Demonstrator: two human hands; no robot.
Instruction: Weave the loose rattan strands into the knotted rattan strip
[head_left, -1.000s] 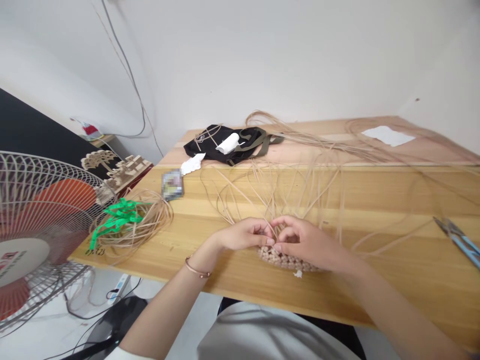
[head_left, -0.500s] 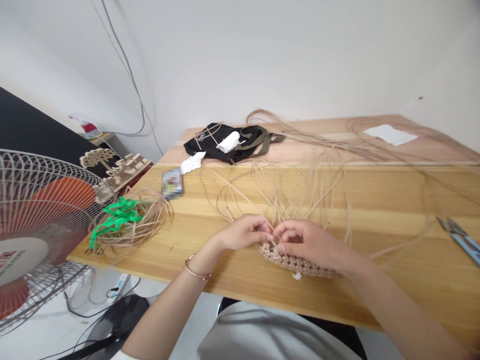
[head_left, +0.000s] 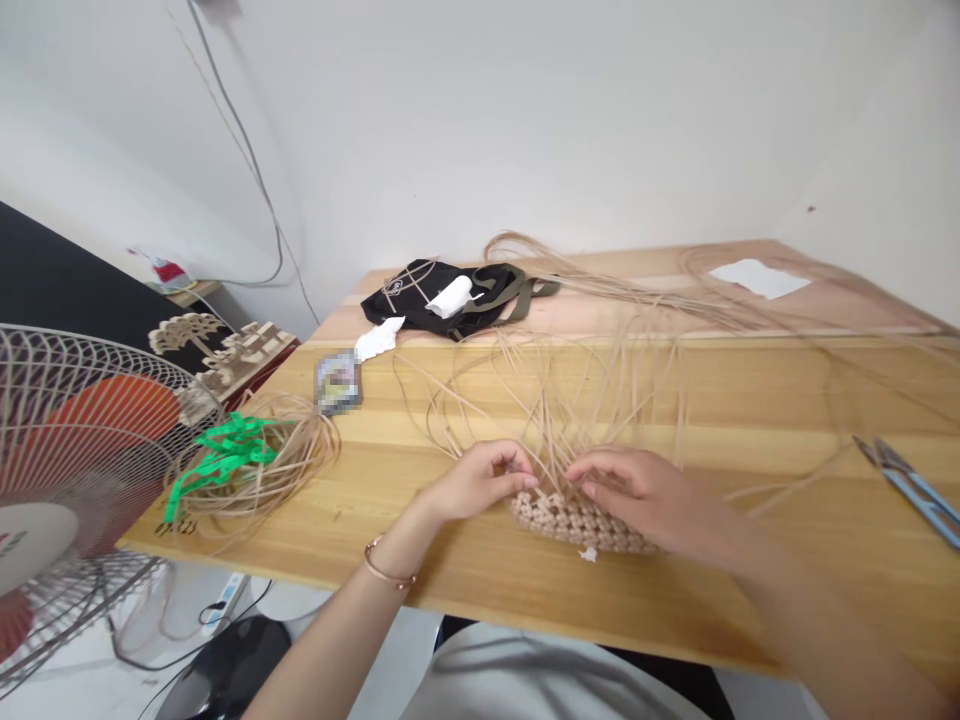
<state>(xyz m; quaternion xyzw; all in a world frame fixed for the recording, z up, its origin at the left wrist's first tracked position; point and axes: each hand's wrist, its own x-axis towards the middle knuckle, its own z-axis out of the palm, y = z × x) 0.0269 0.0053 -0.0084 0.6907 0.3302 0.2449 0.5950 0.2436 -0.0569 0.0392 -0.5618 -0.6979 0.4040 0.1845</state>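
A woven piece [head_left: 581, 522] of pale tan strips, with rows of chunky knots, lies near the table's front edge. Long loose strips [head_left: 546, 410] fan out from its far side over the wood. At its left end, my left hand [head_left: 484, 478] pinches a strip between thumb and forefinger. My right hand [head_left: 637, 492] is over the right part of the weave, its thumb and forefinger slightly apart beside the upright strips; its other fingers are partly hidden. A small white scrap [head_left: 589, 554] sticks out at the weave's near edge.
Blue-handled scissors [head_left: 911, 482] lie at the right. A coil of strips [head_left: 300, 455] with green ribbon [head_left: 232, 445] sits at the left, next to a fan [head_left: 82, 450]. Farther back are a black bag [head_left: 412, 290], a white roll [head_left: 451, 297] and white paper [head_left: 759, 278].
My right hand has moved slightly right, away from my left, and its thumb and forefinger have parted. The left hand stays at the weave's left end. The whole view has shifted a little.
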